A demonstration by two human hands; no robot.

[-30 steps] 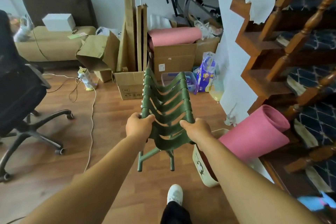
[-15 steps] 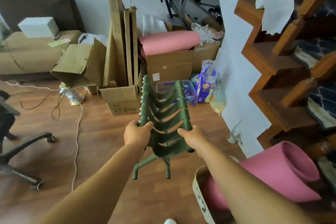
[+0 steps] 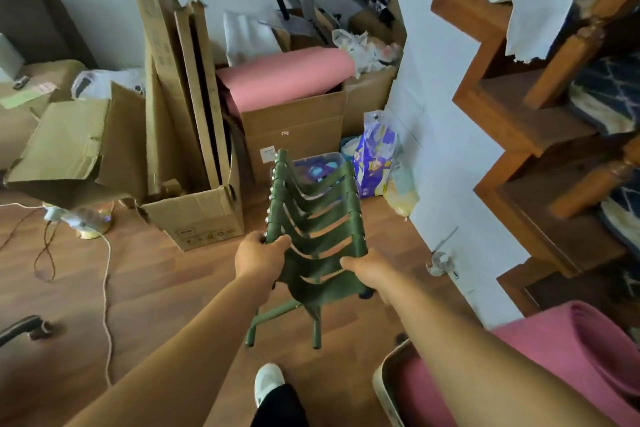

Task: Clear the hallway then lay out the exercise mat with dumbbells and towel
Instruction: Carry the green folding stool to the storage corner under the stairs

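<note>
Flattened cardboard boxes are leaning at the left beside an open box that is holding a rolled pink mat. The left hand and right hand are each clenching a side rail of a green strap-seated stool, lifting it above the wooden floor. Another soft pink exercise mat is lying rolled at the lower right, below the wooden stairs.

wood floor, white wall, wooden staircase
</note>
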